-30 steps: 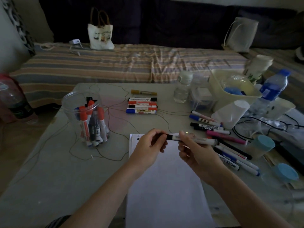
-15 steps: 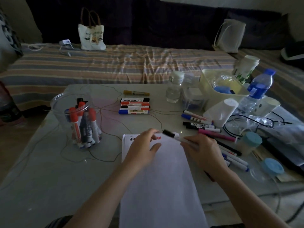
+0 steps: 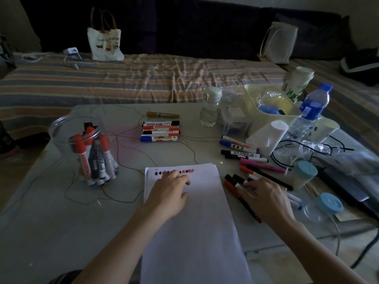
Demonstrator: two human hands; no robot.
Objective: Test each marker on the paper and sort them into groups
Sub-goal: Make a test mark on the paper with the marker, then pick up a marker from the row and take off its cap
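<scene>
Markers point(image 3: 256, 160) lie in a loose pile on the right side of the table point(image 3: 41, 212), just right of the paper point(image 3: 196, 222): slim white, pink and dark barrels with black, blue and red caps. Most point their caps toward the left and away from the person, long axes running diagonally from upper left to lower right. A second group, the sorted row point(image 3: 161, 132), lies beyond the paper near the table's middle, barrels side by side with long axes left to right; a yellow-capped marker point(image 3: 163, 114) sits just behind it, parallel. More markers stand upright, red and dark caps up, in a clear jar point(image 3: 82, 144) on the left.

The paper is a white stack, long axis running away from the person, with a line of black and red scribbles point(image 3: 174, 171) along its far edge. The left hand point(image 3: 170, 191) rests flat on it, fingers relaxed and fairly straight, tips at the scribbles. The right hand point(image 3: 264, 195) lies palm down on the near markers of the pile, fingers spread and loosely bent over them; whether it grips one I cannot tell.

The table is pale grey-green, strewn with thin wire point(image 3: 123, 138). Bottles, a cream bin point(image 3: 266, 111) and blue-lidded tubs crowd the right. Behind is a striped bed point(image 3: 133, 78) with a tote bag point(image 3: 105, 44), in a dim room.
</scene>
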